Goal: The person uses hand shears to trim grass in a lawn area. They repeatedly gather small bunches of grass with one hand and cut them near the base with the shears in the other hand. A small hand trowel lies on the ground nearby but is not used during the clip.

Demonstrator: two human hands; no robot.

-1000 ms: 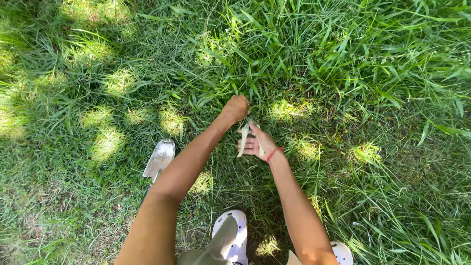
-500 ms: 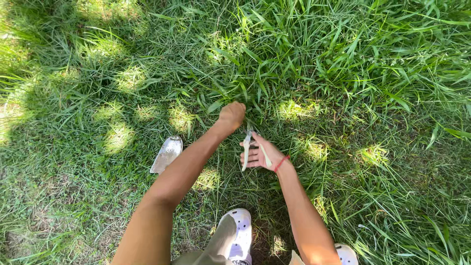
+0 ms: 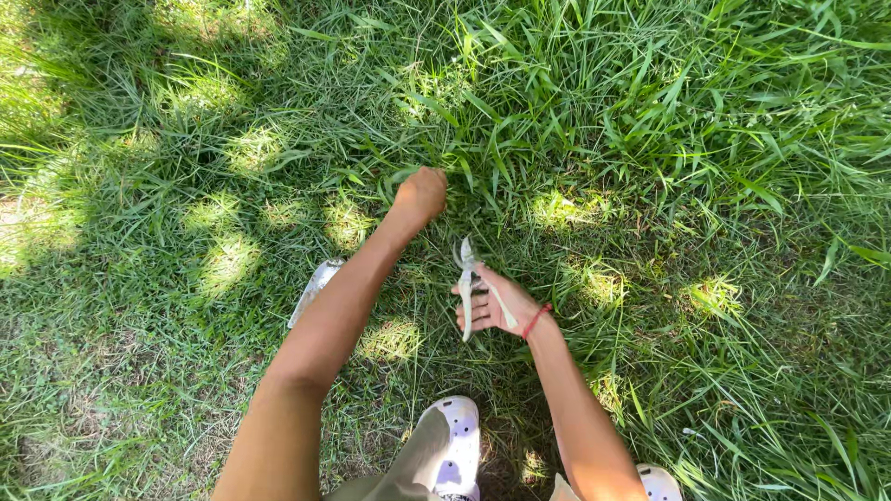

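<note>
The garden shears (image 3: 469, 283) sat in the right hand (image 3: 497, 306), low over the lawn just in front of the person's feet. They were a pale, silvery tool with two light handles spread a little apart and short blades pointing away from the body toward the taller growth. The right hand's fingers were wrapped round the handles, gripping them; a red band (image 3: 536, 321) circled that wrist. Held this way, blades forward and close to the ground, the tool looked ready to meet stems near their base.

Just ahead and to the left, the left hand (image 3: 422, 195) was closed into a fist, pressed down into a clump of long grass (image 3: 464, 139), apparently gathering blades so they stood bunched; what lay inside the fist could not be seen.

Beside the left forearm, a flat grey metal tool (image 3: 314, 289) lay on the shorter turf, within easy reach. Two white perforated clogs (image 3: 455, 445) showed at the bottom edge, planted in patchy sunlight.
</note>
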